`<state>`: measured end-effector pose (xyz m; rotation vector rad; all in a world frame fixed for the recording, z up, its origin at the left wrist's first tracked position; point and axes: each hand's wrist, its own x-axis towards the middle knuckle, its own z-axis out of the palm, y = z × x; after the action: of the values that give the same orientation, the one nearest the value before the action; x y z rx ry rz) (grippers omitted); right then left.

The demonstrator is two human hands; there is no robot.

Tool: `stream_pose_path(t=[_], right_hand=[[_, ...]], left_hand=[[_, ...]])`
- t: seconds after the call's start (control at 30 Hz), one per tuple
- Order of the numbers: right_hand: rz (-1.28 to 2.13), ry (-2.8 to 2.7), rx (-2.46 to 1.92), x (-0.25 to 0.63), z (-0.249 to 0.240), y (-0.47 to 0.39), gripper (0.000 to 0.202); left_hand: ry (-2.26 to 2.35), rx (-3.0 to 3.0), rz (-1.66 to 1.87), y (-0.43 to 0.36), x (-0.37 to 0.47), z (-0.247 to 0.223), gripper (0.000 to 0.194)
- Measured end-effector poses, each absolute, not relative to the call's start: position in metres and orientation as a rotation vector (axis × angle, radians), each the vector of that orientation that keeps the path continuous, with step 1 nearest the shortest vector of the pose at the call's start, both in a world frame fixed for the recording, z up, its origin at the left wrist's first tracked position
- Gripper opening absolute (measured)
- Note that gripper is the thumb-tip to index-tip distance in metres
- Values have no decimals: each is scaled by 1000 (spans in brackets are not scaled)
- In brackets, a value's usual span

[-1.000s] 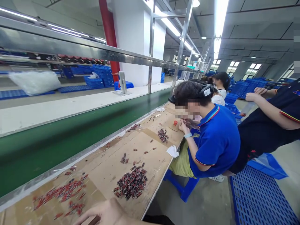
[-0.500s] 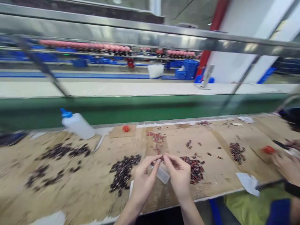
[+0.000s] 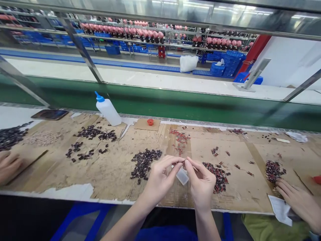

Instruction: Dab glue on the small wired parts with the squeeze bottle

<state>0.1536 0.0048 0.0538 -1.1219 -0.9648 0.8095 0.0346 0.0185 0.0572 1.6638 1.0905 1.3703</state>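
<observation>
1 small dark part (image 3: pixel 185 163) sits at the lower centre of the frame, where the fingertips of your left hand (image 3: pixel 162 177) and your right hand (image 3: pixel 202 182) meet. You have the thumb and forefinger of each hand closed to a pinch on it (its exact shape is too small to tell). Just below your fingertips, between your hands, lies a clear plastic box (image 3: pixel 182 176), partly hidden. You have a pile of black parts (image 3: pixel 145 164) just left of your left hand and a pile of red-and-black parts (image 3: pixel 220 179) just right of your right hand. Left of centre, a white bottle (image 3: pixel 109 112) stands near a red cup (image 3: pixel 150 122). At the lower right, a co-worker's hand (image 3: pixel 297 199) is beside another pile (image 3: pixel 274 170).
</observation>
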Motion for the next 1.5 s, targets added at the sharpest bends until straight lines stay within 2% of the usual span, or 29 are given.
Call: stream_pose_path(t=[0.27,0.57,0.77,1.23,1.5], right_hand=[[613,-1075,-1132,154,53,2,11],[642,-1290,-1187,174,50,-4,18],[537,-1430,-1179,182,63,-4,12],[846,-1371,-1137,184,56,-5,23],[922,-1322,-1169,179,54,2,11]], left_hand=[[1107,1572,1326,18,39,64,14],[1110,1574,1261,19,40,68,12],[1115,1624,1218,20,39,71,11],[1108,1561,1121,18,34,67,12],[1158,1573,1114,14,28,57,11]])
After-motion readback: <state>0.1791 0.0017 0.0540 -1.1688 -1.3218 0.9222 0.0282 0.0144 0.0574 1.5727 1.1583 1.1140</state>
